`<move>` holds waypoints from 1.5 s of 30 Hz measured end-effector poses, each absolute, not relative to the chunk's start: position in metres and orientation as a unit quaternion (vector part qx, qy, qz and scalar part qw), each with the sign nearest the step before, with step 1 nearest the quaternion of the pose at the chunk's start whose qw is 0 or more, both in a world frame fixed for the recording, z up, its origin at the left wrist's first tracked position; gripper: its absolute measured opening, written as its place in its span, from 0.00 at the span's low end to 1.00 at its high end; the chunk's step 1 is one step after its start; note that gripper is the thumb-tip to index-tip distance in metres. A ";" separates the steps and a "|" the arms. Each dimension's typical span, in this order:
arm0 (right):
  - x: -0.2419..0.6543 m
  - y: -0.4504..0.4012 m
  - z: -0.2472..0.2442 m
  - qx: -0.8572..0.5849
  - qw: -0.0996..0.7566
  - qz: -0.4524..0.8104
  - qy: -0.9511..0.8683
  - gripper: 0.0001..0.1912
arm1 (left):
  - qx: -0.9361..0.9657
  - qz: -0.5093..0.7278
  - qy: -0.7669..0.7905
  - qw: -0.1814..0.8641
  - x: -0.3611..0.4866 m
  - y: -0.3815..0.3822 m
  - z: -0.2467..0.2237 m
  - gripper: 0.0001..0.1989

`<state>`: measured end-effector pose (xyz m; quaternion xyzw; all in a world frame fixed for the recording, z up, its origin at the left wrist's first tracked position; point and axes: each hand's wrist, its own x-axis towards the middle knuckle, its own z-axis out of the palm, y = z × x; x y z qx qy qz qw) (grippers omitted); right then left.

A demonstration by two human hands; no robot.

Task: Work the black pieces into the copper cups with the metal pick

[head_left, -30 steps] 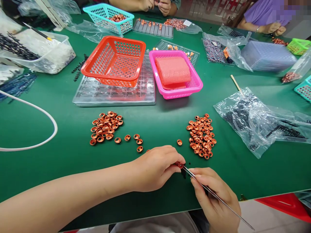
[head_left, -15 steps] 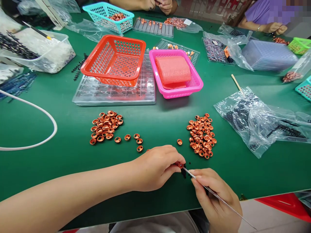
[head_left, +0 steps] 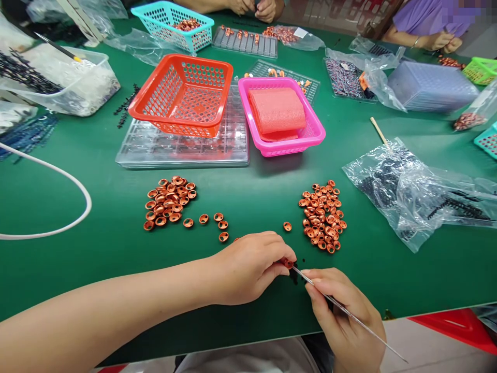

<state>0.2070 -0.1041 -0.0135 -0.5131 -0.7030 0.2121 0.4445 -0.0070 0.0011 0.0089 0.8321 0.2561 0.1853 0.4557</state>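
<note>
Between the thumb and forefinger of my left hand [head_left: 258, 269] is a small copper-coloured ring-like part [head_left: 288, 263], mostly covered by the fingers. My right hand [head_left: 345, 311] pinches a thin metal rod-like tool [head_left: 355, 317], whose tip meets the opening of that part. Whether the tip goes inside, I cannot tell. Tiny black bits [head_left: 294, 277] lie on the table under the fingertips. One pile of the same copper parts [head_left: 321, 217] sits beyond my right hand, another pile [head_left: 170, 202] farther left, with several loose ones [head_left: 222, 225] near my left wrist.
A red basket [head_left: 182, 122] stands on clear plastic trays [head_left: 182, 159]; beside it a pink basket [head_left: 320, 133] holds folded pink foam [head_left: 276, 111]. Plastic bags with black pieces [head_left: 396, 191] lie right. A white cable [head_left: 83, 189] curves at left. Two people's hands [head_left: 254, 8] [head_left: 444, 41] work across the table.
My hands stay in nearly the same place, the tool tip still at the copper part. The tool's rear end has shifted slightly left and up.
</note>
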 end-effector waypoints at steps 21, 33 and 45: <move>0.210 -0.109 -0.018 -0.477 0.428 0.144 -0.754 0.24 | 0.855 0.219 0.251 0.397 -0.003 -0.010 0.005 0.09; 0.205 -0.106 -0.013 -0.509 0.480 0.205 -0.684 0.17 | 0.803 0.214 0.271 0.487 -0.001 -0.006 0.012 0.07; 0.205 -0.108 -0.019 -0.525 0.597 0.270 -0.543 0.12 | 0.761 0.178 0.291 0.552 -0.007 0.002 0.017 0.07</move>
